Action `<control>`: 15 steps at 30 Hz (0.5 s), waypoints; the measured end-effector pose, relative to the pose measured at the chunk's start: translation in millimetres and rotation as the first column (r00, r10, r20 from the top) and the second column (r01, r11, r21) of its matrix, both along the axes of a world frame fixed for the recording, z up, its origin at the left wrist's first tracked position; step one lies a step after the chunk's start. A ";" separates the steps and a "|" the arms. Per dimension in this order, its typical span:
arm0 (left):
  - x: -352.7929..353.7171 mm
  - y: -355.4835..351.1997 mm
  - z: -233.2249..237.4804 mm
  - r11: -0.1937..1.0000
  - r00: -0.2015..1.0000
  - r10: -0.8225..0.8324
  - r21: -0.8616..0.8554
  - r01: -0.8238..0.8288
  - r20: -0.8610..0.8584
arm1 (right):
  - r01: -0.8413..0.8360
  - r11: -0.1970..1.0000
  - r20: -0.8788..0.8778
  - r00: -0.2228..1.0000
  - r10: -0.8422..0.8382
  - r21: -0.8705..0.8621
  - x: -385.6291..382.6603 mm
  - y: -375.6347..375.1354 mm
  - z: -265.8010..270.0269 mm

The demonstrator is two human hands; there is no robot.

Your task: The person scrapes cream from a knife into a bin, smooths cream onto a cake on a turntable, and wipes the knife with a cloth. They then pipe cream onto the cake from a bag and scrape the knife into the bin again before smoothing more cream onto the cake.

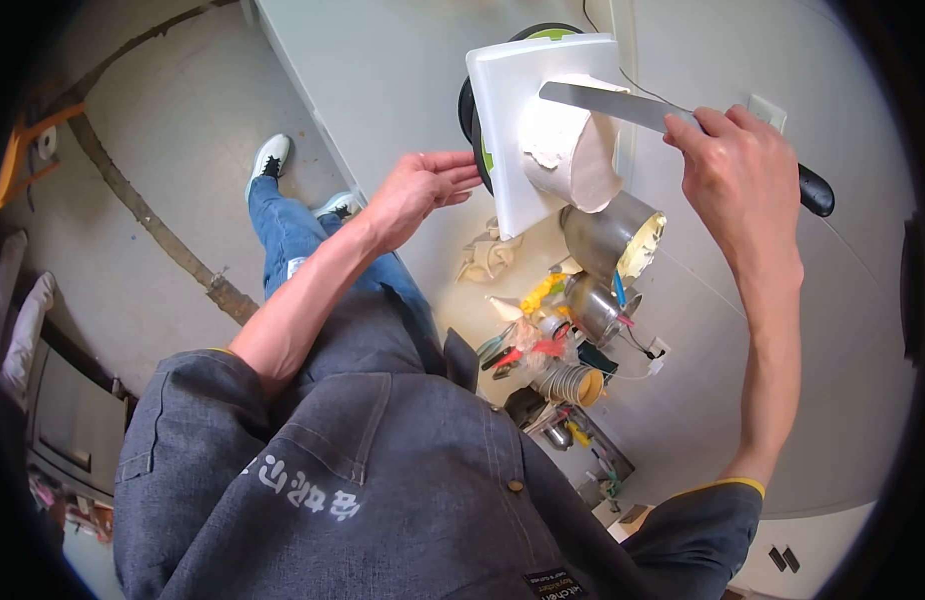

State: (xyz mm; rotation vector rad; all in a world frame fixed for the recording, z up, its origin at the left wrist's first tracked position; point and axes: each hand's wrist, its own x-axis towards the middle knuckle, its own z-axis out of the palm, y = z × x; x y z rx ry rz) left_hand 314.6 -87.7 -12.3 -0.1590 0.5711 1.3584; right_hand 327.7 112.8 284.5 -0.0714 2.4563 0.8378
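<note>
A cake covered in white cream (561,155) sits on a white square board (496,110), which rests on a turntable with a black and green rim (467,108). My right hand (740,165) is wrapped round a long icing spatula (623,104); its black handle sticks out behind the hand. The flat metal blade lies across the cake's top edge, apparently touching the cream. At the turntable's near side is my left hand (420,190), its fingers stretched out and the tips against the rim. Cream on the cake's side looks uneven.
Beside the cake stands a metal bowl with pale cream (608,235). Close by are a smaller metal container (591,303), a crumpled cloth (488,255), a stack of ringed cups (571,382) and several coloured tools. A wall socket (768,112) is behind the right hand.
</note>
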 end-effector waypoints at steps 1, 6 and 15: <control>2.1 0.1 0.8 1.000 1.000 -0.031 -0.002 0.031 -0.005 | 0.010 1.000 -0.006 1.000 -0.010 -0.006 0.2 3.6 -0.8; 5.7 1.8 7.1 0.998 0.997 -0.066 0.010 0.066 -0.045 | 0.042 0.999 -0.033 0.999 -0.041 0.020 -3.9 12.1 2.2; 16.5 3.1 5.3 0.998 1.000 -0.017 -0.056 0.016 -0.022 | 0.112 0.990 -0.014 0.993 -0.113 -0.091 0.1 0.8 3.1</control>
